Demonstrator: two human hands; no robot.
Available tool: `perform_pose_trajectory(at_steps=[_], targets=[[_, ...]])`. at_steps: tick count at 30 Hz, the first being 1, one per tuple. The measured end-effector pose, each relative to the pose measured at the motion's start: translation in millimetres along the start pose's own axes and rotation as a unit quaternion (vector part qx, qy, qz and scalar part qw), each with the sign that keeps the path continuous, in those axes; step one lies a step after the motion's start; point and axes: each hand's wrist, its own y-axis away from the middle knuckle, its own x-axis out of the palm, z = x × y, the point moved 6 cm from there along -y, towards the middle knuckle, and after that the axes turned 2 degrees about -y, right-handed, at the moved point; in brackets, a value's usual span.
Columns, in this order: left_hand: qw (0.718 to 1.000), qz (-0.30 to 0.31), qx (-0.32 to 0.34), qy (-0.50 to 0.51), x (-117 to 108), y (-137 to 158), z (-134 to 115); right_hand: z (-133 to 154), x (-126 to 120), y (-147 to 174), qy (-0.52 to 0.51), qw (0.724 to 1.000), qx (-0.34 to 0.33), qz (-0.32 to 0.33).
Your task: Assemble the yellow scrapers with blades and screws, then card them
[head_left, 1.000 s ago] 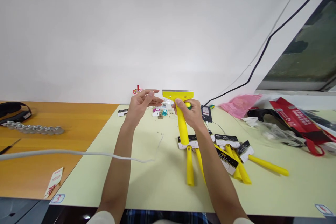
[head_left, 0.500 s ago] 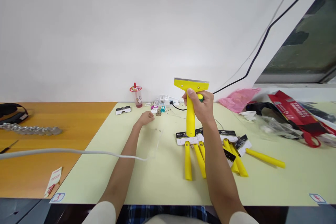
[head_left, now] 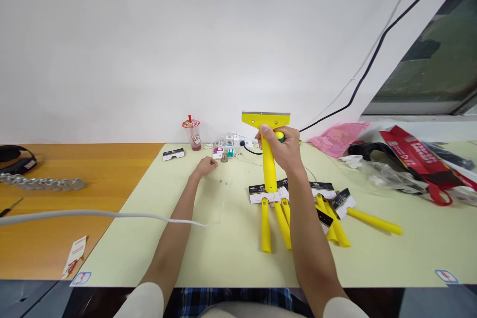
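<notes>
A yellow scraper (head_left: 270,159) with a wide head and a metal blade edge on top is held upright in my right hand (head_left: 285,148), thumb on the neck. A yellow-and-green rounded end (head_left: 279,136), perhaps a tool handle, also pokes out of that hand. My left hand (head_left: 206,166) rests on the table to the left, its fingers curled together; whatever they may hold is hidden. Small metal pieces (head_left: 224,158) lie just beyond its fingertips. Several yellow scrapers (head_left: 266,228) with black-and-white card sleeves (head_left: 261,194) lie below and behind my right forearm.
A lidded cup (head_left: 194,136) with a red straw stands by the wall, near a power strip (head_left: 234,141) and a black-and-white card (head_left: 173,154). A white cable (head_left: 112,214) crosses above my left forearm. Right: pink bag (head_left: 335,139), red bag (head_left: 421,159). Left: silver chain-like object (head_left: 44,183).
The scraper in my right hand has shifted slightly left and turned more level across its head. My left hand stays at the same spot on the table.
</notes>
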Motion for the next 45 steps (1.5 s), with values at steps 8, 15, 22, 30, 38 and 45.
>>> perform_pose_trajectory(at_steps=[8, 15, 22, 30, 38, 45], targets=[[0.967, -0.077, 0.146, 0.193, -91.1, 42.8, -91.6, -8.0, 12.5, -1.4, 0.044, 0.997, 0.034, 0.048], [0.902, -0.127, 0.284, 0.3, -133.1, 137.4, -179.1, -20.1, 33.5, 0.1, 0.015, 0.993, 0.07, 0.099], [0.899, -0.077, 0.324, 0.284, -112.9, 139.9, -191.6, -21.6, 53.1, 6.3, 0.002, 0.986, 0.101, 0.135], [0.903, -0.062, 0.294, 0.308, -108.7, 138.3, -189.5, -24.7, 62.1, 7.3, 0.003, 0.984, 0.111, 0.141], [0.907, -0.021, 0.258, 0.333, -106.7, 133.0, -184.9, -27.3, 61.4, 8.7, -0.003, 0.98, 0.125, 0.156], [0.898, 0.061, 0.214, 0.38, -96.9, 128.8, -181.5, -27.5, 62.7, 9.4, -0.024, 0.978, 0.131, 0.158]])
